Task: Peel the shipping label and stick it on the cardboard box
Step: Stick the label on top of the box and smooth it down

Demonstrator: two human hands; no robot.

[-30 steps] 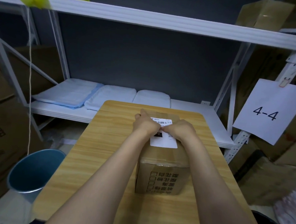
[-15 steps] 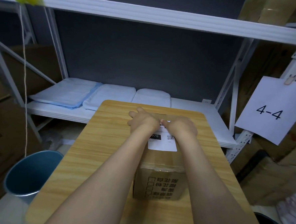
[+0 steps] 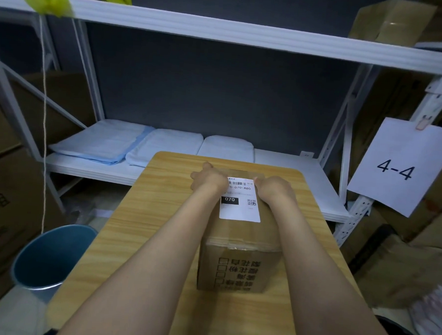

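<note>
A brown cardboard box [image 3: 237, 266] stands on the wooden table [image 3: 143, 240], with printed characters on its near face. A white shipping label [image 3: 240, 204] with a barcode, a black "070" patch and a QR code lies flat on the box top. My left hand [image 3: 209, 178] rests on the box top at the label's far left corner, fingers spread flat. My right hand [image 3: 274, 187] presses down at the label's far right corner, fingers curled over the far edge. Neither hand holds anything. My forearms cover the box's side edges.
A blue bin [image 3: 51, 258] stands on the floor left of the table. Behind the table a white shelf [image 3: 287, 161] carries folded pale-blue pads [image 3: 105, 144]. A paper sign "4-4" [image 3: 395, 170] hangs at the right. Cardboard boxes stand on both sides.
My hands were together over the middle of the label's far part. They have slid apart, left hand leftward and right hand rightward, uncovering the barcode and top of the label.
</note>
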